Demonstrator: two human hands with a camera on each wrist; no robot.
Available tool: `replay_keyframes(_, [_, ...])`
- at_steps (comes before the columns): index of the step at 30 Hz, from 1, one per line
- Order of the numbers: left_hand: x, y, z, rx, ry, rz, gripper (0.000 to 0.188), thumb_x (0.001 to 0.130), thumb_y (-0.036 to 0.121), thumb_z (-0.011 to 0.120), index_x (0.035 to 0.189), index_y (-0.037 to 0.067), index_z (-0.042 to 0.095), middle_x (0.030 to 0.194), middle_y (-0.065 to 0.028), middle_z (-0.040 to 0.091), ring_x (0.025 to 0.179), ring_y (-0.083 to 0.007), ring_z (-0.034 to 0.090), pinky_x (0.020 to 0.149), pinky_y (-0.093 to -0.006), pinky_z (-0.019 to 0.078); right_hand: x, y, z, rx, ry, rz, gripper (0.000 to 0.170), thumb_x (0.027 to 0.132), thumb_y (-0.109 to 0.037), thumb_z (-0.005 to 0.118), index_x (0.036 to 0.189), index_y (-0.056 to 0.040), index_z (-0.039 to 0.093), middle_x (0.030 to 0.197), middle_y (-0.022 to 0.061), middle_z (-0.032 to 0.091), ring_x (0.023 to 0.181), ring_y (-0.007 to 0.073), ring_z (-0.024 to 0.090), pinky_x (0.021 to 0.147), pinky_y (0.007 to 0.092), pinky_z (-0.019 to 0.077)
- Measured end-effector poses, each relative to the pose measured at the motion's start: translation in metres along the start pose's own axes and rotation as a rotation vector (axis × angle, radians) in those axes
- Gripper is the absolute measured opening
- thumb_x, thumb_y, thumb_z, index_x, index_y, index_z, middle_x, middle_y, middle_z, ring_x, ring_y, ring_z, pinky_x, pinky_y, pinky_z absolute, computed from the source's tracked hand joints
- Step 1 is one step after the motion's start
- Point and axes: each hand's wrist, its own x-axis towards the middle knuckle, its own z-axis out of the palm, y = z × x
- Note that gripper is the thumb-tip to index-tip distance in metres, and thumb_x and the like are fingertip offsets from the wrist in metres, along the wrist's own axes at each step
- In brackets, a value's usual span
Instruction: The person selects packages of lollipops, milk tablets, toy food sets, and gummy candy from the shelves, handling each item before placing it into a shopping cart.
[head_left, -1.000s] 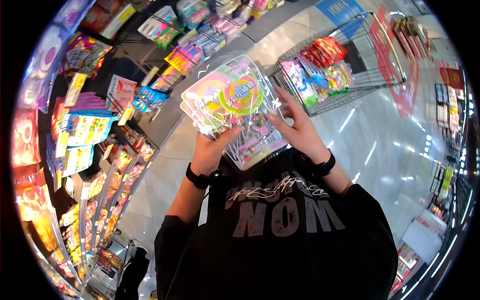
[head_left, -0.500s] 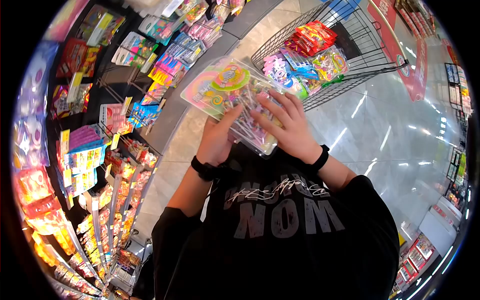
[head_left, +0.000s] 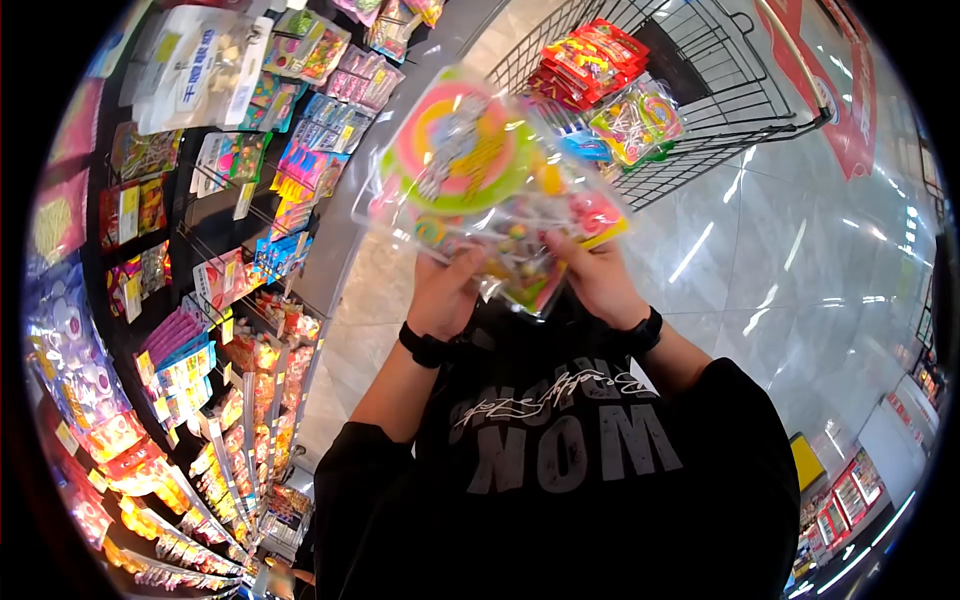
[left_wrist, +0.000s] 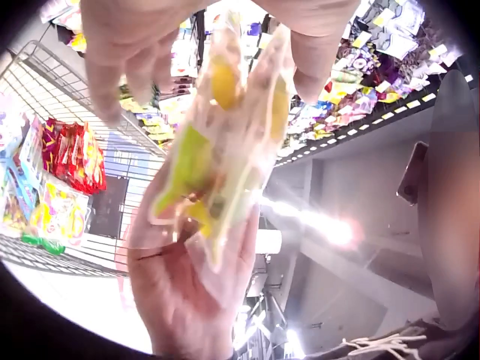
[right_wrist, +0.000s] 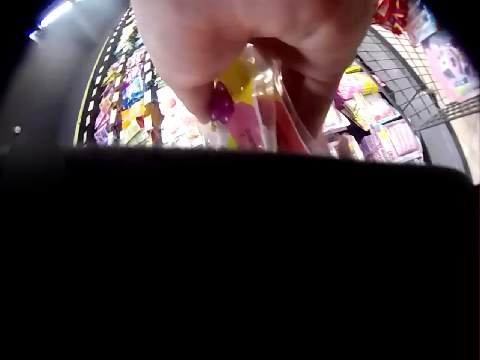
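In the head view both hands hold clear bags of lollipops (head_left: 455,150) in front of the chest, with round pink, yellow and green printing, blurred by motion. My left hand (head_left: 445,298) grips the lower left edge, thumb on the near face. At the lower right edge my right hand (head_left: 603,282) pinches with its thumb in front and its fingers hidden behind. Seen edge-on in the left wrist view, the bags (left_wrist: 217,157) stand as two layers, spread slightly apart. The right wrist view shows the right hand (right_wrist: 255,37) pinching the bag edge (right_wrist: 251,112); a dark shape covers its lower half.
A wire shopping cart (head_left: 700,160) stands at upper right, holding red candy bags (head_left: 600,60) and a lollipop bag (head_left: 640,125). Shelves of hanging sweets (head_left: 180,370) run along the left. Pale tiled floor (head_left: 740,260) lies to the right.
The bags have turned and risen slightly, their fronts now facing the camera more fully. My right hand went from the bag's edge to flat across its front, then back to its lower right edge.
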Motion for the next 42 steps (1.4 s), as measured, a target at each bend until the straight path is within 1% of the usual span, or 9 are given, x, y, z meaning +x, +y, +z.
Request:
replay_keyframes(5, [0.016,0.0,0.02,-0.117,0.215,0.011,0.041,0.095,0.0,0.056,0.134,0.004,0.046,0.126,-0.0104,0.06,0.108,-0.0224,0.063,0.089,-0.0391,0.0541,0.032,-0.051,-0.063,-0.322,-0.43,0.225,0.074,0.091,-0.01,0.068,0.153,-0.0057,0.026,0.143,0.0099,0.05,0.13,0.0193,0.05,0.108,0.0374,0.041])
replay_keyframes(7, [0.015,-0.003,0.015,-0.07,0.269,0.044,0.04,0.095,0.0,0.056,0.134,0.005,0.047,0.125,-0.0101,0.061,0.109,-0.0218,0.063,0.089,-0.0387,0.0536,0.073,-0.042,-0.119,-0.103,-0.42,0.036,0.065,0.098,-0.026,0.061,0.151,-0.0057,0.029,0.142,0.0148,0.051,0.128,0.023,0.052,0.111,0.0396,0.0387])
replay_keyframes(10, [0.014,-0.003,0.001,-0.017,0.347,0.076,0.041,0.095,0.002,0.056,0.134,0.005,0.047,0.125,-0.0099,0.061,0.11,-0.0211,0.062,0.09,-0.0384,0.0525,0.14,-0.048,-0.198,0.007,0.055,-0.121,0.042,0.105,-0.033,0.048,0.135,-0.0037,0.047,0.131,0.0154,0.059,0.118,0.0216,0.058,0.098,0.0369,0.0468])
replay_keyframes(12, [0.011,-0.003,-0.012,0.051,0.414,0.096,0.042,0.095,0.007,0.057,0.136,0.007,0.046,0.124,-0.0101,0.061,0.106,-0.022,0.063,0.087,-0.0386,0.0534,0.187,-0.027,-0.281,-0.143,0.506,-0.186,0.04,0.098,-0.033,0.06,0.124,-0.0029,0.057,0.113,0.0076,0.065,0.108,0.0163,0.06,0.089,0.0326,0.0471])
replay_keyframes(15, [0.007,0.005,-0.016,0.107,0.557,0.179,0.037,0.095,0.006,0.057,0.131,0.005,0.05,0.117,-0.0097,0.063,0.102,-0.0209,0.065,0.085,-0.0382,0.0547,0.24,0.012,-0.395,-0.346,0.841,0.04,0.076,0.08,-0.042,0.08,0.13,0.0084,0.054,0.126,0.0142,0.06,0.107,0.0211,0.058,0.091,0.0358,0.0468])
replay_keyframes(26, [-0.024,-0.019,-0.053,0.096,0.769,0.074,0.046,0.091,-0.003,0.057,0.136,0.004,0.046,0.126,-0.0104,0.059,0.111,-0.0233,0.061,0.093,-0.0395,0.0521,0.273,0.027,-0.378,-0.306,0.898,0.292,0.1,0.067,-0.046,0.089,0.133,0.0157,0.046,0.118,0.0179,0.061,0.085,0.0235,0.065,0.068,0.0365,0.0539])
replay_keyframes(30, [-0.019,-0.021,-0.046,0.059,0.779,0.033,0.043,0.09,-0.003,0.058,0.132,0.003,0.049,0.124,-0.0104,0.06,0.112,-0.0226,0.061,0.093,-0.039,0.0526,0.286,0.048,-0.411,-0.299,0.759,0.211,0.081,0.083,-0.056,0.07,0.142,-0.0053,0.049,0.136,0.0141,0.053,0.114,0.0216,0.057,0.094,0.0322,0.0459])
replay_keyframes(34, [-0.022,-0.016,-0.035,0.074,0.774,-0.036,0.043,0.091,0.0,0.06,0.132,0.003,0.049,0.123,-0.0106,0.061,0.11,-0.0222,0.063,0.091,-0.0387,0.0539,0.281,0.046,-0.419,-0.098,0.768,0.034,0.053,0.076,-0.032,0.085,0.111,0.0028,0.065,0.1,0.0108,0.068,0.081,0.0208,0.068,0.065,0.0327,0.0544])
replay_keyframes(42, [-0.021,-0.019,-0.043,0.145,0.691,0.036,0.039,0.088,-0.002,0.063,0.126,0.001,0.053,0.121,-0.009,0.062,0.112,-0.0202,0.061,0.095,-0.0349,0.049,0.256,0.03,-0.389,-0.438,0.838,-0.326,0.03,0.09,-0.025,0.073,0.098,0.0018,0.064,0.091,0.0048,0.067,0.074,0.014,0.062,0.06,0.0308,0.0488])
